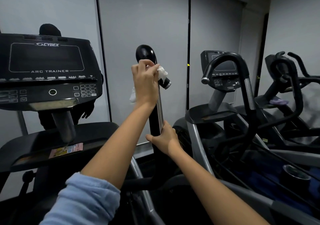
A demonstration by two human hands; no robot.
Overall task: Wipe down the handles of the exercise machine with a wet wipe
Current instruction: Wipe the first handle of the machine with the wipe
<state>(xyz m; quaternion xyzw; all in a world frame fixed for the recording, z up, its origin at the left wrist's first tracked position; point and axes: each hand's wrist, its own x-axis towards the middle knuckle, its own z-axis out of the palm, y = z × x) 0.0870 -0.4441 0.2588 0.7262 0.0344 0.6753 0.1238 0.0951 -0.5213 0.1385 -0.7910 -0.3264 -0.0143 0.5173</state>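
Note:
A black upright handle (147, 53) of the exercise machine rises in the middle of the view, curving over at its top to a chrome-capped end (167, 84). My left hand (144, 83) is closed on a white wet wipe (161, 73), pressing it against the handle just below the curve. A loose end of the wipe hangs behind my wrist. Lower down, my right hand (164, 138) grips the handle's shaft where it is black and silver.
The machine's console (46, 69), marked Arc Trainer, stands at the left above a black tray with a sticker. A second machine (226, 72) with looped black handles stands at the right, more beyond it. Grey wall panels lie straight ahead.

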